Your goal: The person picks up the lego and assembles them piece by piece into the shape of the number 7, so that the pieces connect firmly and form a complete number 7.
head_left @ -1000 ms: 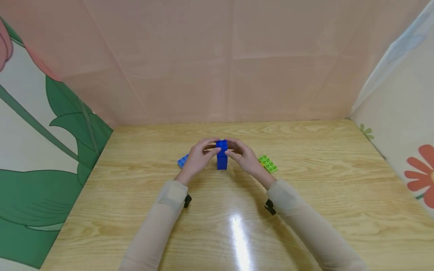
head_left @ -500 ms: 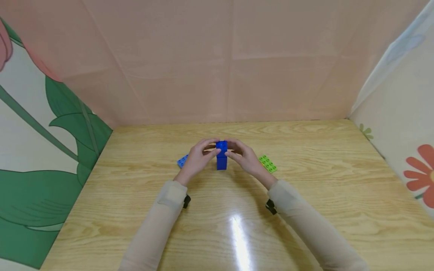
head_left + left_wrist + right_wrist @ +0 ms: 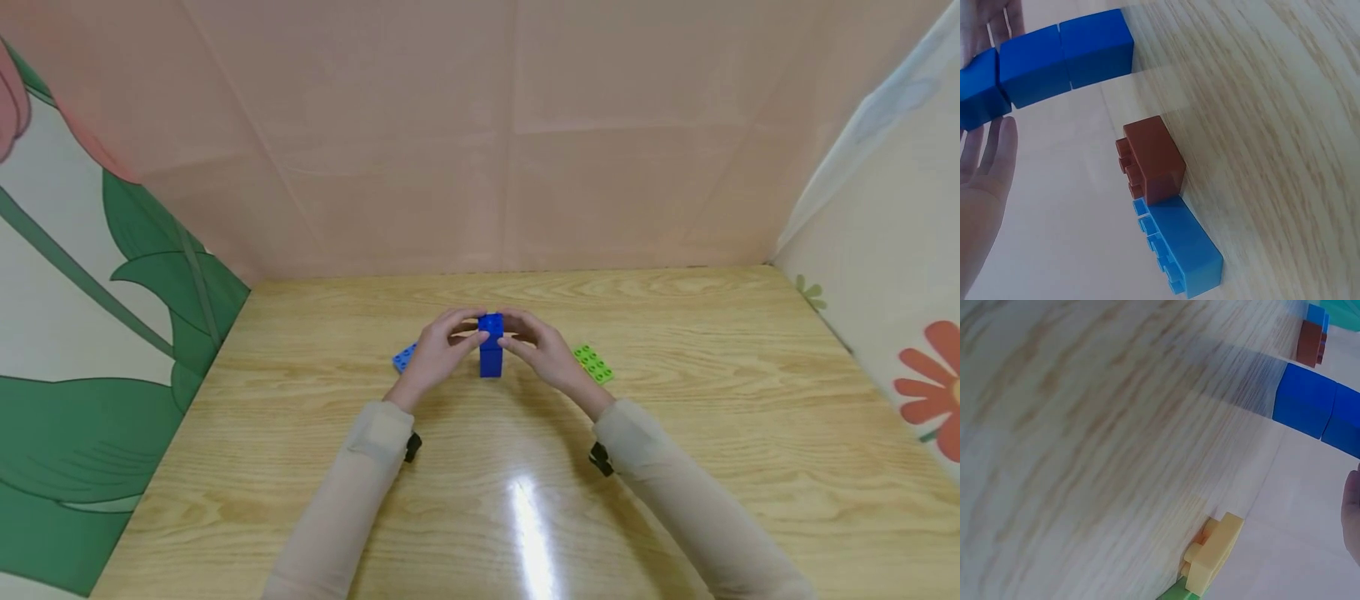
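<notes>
An upright stack of blue toy bricks [image 3: 491, 362] stands on the table; three of them show in the left wrist view, the lowest brick [image 3: 1097, 50] on the wood. My left hand [image 3: 438, 346] holds the top blue brick [image 3: 491, 325] from the left, thumb at the front and fingers toward the back. On its other side my right hand [image 3: 546, 348] holds the same brick, thumb near its front edge. A thin gap line shows between the top brick and the middle brick [image 3: 1035, 65]. The right wrist view catches only part of a fingertip.
Left of the stack, a light blue brick [image 3: 1200, 250] lies beside a brown brick [image 3: 1157, 156]. To the right, a green brick [image 3: 592, 363] sits by a yellow brick [image 3: 1215, 553], partly behind my wrist. A pink sheet [image 3: 510, 150] hangs behind the table [image 3: 675, 333].
The top brick and the fingers on it have come down very slightly. My right wrist hides a little more of the yellow brick; the rest looks the same.
</notes>
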`<move>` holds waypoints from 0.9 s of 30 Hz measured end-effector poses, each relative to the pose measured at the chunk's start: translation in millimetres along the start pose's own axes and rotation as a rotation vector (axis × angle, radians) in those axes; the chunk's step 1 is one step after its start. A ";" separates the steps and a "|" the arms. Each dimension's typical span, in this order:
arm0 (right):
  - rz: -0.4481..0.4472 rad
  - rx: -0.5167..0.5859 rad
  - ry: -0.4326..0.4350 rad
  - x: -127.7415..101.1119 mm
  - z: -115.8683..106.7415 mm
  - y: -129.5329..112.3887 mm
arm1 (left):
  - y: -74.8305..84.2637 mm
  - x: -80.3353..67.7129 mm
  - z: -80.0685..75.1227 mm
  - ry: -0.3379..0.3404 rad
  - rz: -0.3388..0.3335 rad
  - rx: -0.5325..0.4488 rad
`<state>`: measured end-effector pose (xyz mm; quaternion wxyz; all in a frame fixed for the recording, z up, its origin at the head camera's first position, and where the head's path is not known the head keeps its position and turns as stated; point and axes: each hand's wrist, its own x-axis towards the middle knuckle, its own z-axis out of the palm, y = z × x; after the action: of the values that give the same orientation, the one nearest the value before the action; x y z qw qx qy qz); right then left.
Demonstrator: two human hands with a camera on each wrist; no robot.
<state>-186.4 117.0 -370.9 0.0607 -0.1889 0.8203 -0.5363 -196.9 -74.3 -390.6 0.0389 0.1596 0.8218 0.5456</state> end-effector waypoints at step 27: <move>-0.051 -0.077 -0.053 14.4 -5.3 38.5 | 1.8 2.3 -2.7 -0.067 -0.093 -0.033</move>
<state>-210.6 129.7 -402.0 0.0612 -0.2261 0.8333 -0.5007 -199.3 -75.3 -387.7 0.0945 0.1387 0.8174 0.5511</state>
